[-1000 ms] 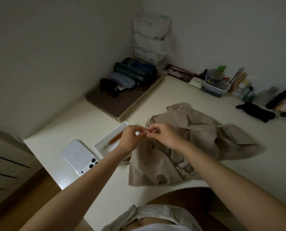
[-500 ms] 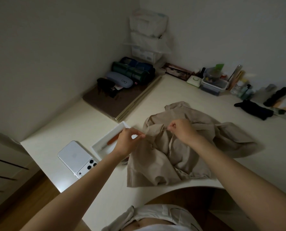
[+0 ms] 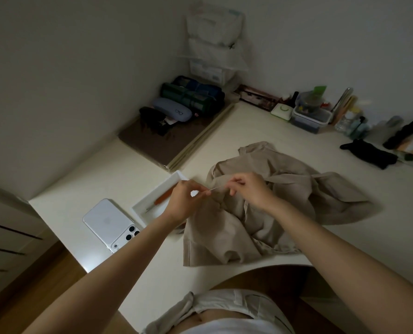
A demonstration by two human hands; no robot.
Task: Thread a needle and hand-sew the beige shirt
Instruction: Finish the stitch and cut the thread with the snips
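The beige shirt (image 3: 270, 213) lies crumpled on the cream desk (image 3: 99, 179) in front of me. Both hands hover just above its left part. My left hand (image 3: 183, 201) pinches something very small at its fingertips. A thin pale line, thread or needle (image 3: 217, 188), runs from those fingertips to my right hand (image 3: 248, 189), which pinches its other end with curled fingers. Whether that line is the needle or the thread I cannot tell.
A white tray (image 3: 176, 177) holding an orange-handled tool (image 3: 163, 198) sits left of the shirt, with a white phone (image 3: 111, 225) beside it. Cases and a brown board lie at the back left; containers, bottles and black items line the far wall.
The hands met over the shirt, drew apart half a second ago, and now sit closer again with a thin line stretched between the fingertips. The shirt has barely shifted.
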